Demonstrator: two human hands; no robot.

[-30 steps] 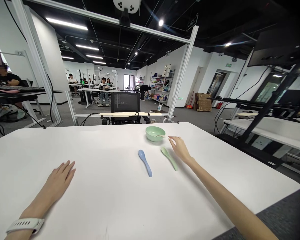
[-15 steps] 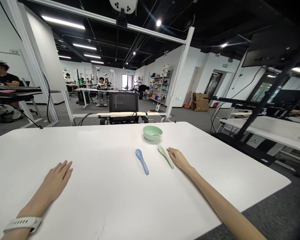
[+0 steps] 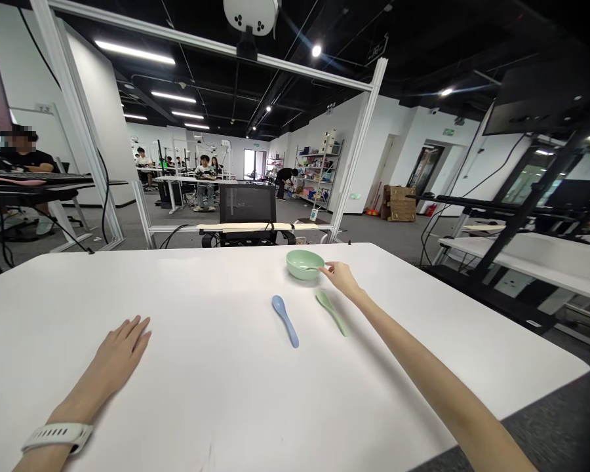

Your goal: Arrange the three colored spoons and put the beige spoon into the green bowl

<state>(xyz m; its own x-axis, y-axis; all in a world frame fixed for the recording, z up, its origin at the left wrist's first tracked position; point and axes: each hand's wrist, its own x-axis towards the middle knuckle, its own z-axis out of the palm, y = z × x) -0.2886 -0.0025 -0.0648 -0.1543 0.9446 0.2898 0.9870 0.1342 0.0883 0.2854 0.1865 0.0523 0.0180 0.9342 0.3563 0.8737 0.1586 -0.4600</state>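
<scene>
My right hand (image 3: 343,278) is at the right rim of a light green bowl (image 3: 297,270), thumb and fingers closed in a pinch. They are at the handle end of a small pale spoon (image 3: 309,267) that lies in the bowl. Just below that hand, a light green spoon (image 3: 331,313) rests on the white table (image 3: 216,387). A blue spoon (image 3: 286,321) lies to its left, roughly parallel. My left hand (image 3: 120,354), with a pale watch band on the wrist, lies flat on the table at the left, fingers stretched out and holding nothing.
Behind the table stand a metal frame (image 3: 361,144) and a black mesh chair (image 3: 248,204). A dark monitor stand (image 3: 516,216) is at the right. Several people sit or stand farther back, near desks and a shelf (image 3: 319,167).
My right hand has lifted from beside the green spoon and moved forward to the bowl's rim, closing at the handle of the spoon inside. My left hand stays put; the view shifts slightly.
</scene>
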